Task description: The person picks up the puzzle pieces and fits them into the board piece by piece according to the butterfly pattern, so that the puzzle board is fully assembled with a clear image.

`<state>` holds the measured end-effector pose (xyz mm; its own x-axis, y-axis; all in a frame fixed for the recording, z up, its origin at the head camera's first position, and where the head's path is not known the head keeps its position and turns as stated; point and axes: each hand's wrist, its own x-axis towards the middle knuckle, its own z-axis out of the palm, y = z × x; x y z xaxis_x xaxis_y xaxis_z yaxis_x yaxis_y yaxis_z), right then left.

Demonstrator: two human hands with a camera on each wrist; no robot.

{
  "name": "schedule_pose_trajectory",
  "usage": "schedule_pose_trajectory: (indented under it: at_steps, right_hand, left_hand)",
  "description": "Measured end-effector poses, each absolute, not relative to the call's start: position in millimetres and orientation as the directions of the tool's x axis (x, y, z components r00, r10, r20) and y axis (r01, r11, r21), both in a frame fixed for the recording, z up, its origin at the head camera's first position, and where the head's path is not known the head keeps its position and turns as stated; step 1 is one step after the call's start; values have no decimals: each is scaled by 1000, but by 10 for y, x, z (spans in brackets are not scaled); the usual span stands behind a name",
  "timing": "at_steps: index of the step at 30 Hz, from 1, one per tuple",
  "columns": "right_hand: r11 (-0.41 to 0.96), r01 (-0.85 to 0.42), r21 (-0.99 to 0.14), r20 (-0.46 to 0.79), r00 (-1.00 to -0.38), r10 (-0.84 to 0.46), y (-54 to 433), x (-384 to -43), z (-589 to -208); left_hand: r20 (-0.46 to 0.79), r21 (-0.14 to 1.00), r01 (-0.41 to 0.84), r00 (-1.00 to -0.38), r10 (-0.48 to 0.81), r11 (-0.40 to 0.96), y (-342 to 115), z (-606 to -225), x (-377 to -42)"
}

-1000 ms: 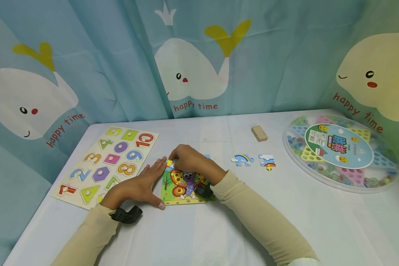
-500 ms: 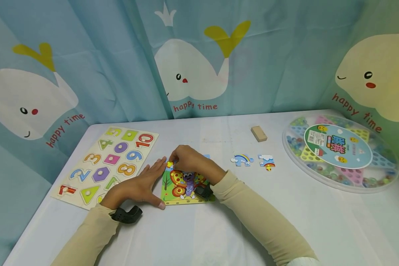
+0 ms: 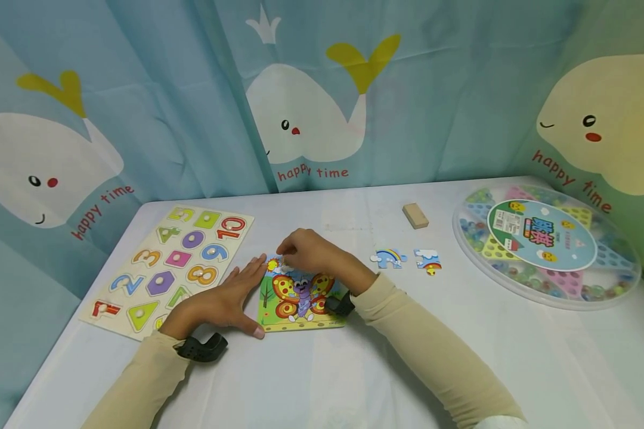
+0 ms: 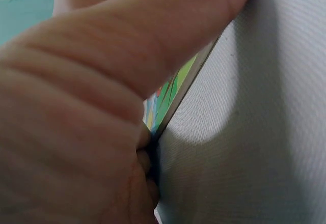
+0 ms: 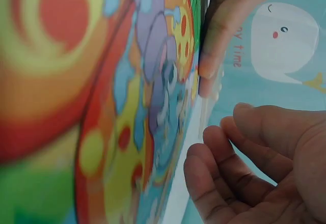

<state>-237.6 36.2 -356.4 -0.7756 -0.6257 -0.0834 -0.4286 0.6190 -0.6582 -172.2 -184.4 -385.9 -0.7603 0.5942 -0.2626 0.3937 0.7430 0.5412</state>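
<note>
A butterfly jigsaw puzzle (image 3: pixel 303 298) lies flat on the table in the head view. Along its left side rests my left hand (image 3: pixel 227 301), fingers stretched forward and thumb by the near corner. Above the far part of the puzzle is my right hand (image 3: pixel 313 250), its fingers loosely bent and holding nothing. The right wrist view shows the right thumb (image 5: pixel 270 124) apart from the fingertips. A sun shows in the puzzle's far left corner; the right hand hides part of the far edge. To the right lie a rainbow puzzle piece (image 3: pixel 389 258) and a cloud-and-rainbow puzzle piece (image 3: pixel 427 260).
A number-and-shape board (image 3: pixel 163 256) lies left of the left hand. Farther back is a small wooden block (image 3: pixel 415 215). On the right sits a round clear case (image 3: pixel 547 238) with marbles inside. A whale-printed curtain (image 3: pixel 193 143) hangs behind the table.
My right hand has come off the puzzle's far left corner and shifted slightly back and right, uncovering the sun and more of the butterfly. The left hand stays in place.
</note>
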Motion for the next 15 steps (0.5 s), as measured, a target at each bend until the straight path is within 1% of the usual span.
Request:
schedule_pose_trajectory:
  at_steps: [15]
  right_hand:
    - [621, -430, -655, -40, -801, -597, 743, -2379, -3513]
  left_hand:
    - [-269, 530, 392, -763, 588, 751, -1834, -3874, -1721]
